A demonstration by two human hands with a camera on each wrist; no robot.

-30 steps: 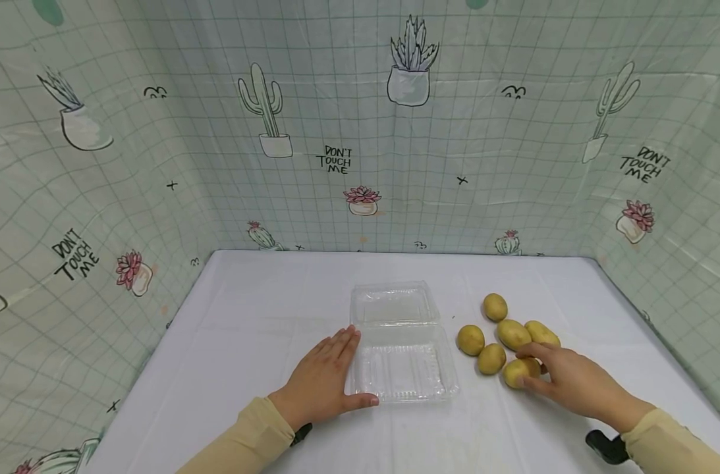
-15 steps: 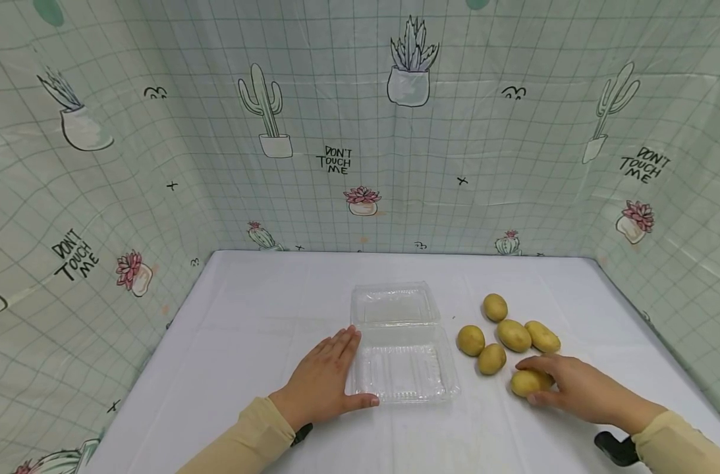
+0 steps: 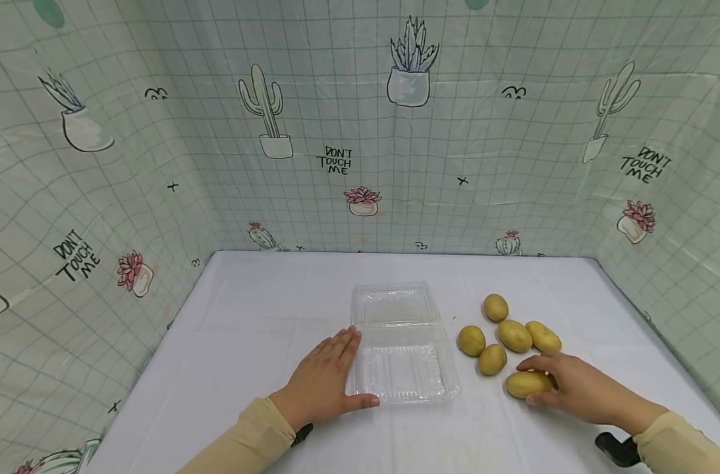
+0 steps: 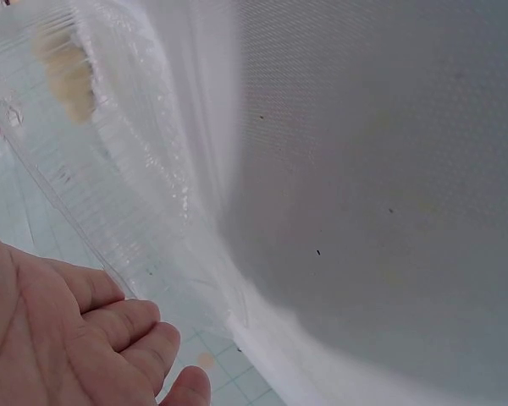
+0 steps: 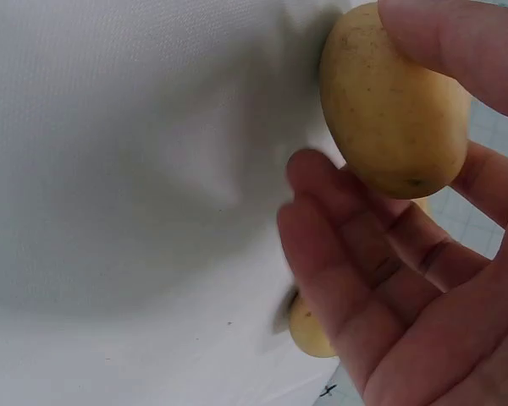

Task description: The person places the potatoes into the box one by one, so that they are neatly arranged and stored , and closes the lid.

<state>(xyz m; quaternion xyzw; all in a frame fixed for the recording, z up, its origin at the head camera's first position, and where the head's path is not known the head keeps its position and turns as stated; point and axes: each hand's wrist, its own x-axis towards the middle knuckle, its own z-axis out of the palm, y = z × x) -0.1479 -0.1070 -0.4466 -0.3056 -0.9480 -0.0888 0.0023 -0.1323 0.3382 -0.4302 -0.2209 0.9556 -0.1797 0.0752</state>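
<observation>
A clear plastic clamshell container (image 3: 402, 372) lies with its lid (image 3: 395, 304) folded back on the white table. My left hand (image 3: 321, 382) rests at the container's left side, fingers straight and thumb stretched along the front corner. In the left wrist view, the fingertips of the left hand (image 4: 76, 330) touch the container's edge (image 4: 127, 203). To the right, my right hand (image 3: 581, 388) holds a yellow potato (image 3: 522, 384) between thumb and fingers, low at the tabletop. The right wrist view shows the thumb over this potato (image 5: 394, 110), with other fingers of the right hand (image 5: 432, 288) spread below it.
Several more potatoes lie beyond the right hand: one at the back (image 3: 495, 307), two side by side (image 3: 514, 336), and two nearer the container (image 3: 471, 341). A patterned cloth (image 3: 360, 131) hangs behind and beside the white table (image 3: 271, 283).
My right hand has drawn its potato slightly toward me, away from the other potatoes. The potato has turned to lie more lengthwise across the view. My left hand and the container have stayed put.
</observation>
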